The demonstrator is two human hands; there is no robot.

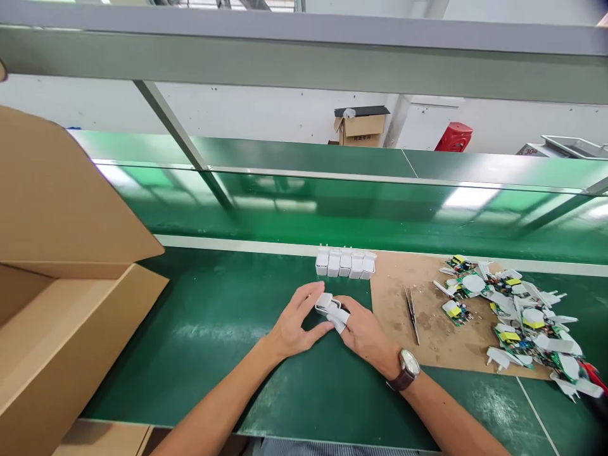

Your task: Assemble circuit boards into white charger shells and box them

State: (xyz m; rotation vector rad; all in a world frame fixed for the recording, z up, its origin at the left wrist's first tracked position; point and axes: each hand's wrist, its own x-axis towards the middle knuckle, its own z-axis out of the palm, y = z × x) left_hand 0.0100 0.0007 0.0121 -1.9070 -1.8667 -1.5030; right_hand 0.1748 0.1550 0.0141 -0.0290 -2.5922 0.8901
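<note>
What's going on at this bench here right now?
A person at a green workbench has a small white casing between both hands, the left hand and right hand each with fingers on it. Just beyond stands a row of white casings. To the right, tweezers lie on a brown sheet, with a jumble of circuit boards and white parts beside them. An open cardboard box is at the left.
</note>
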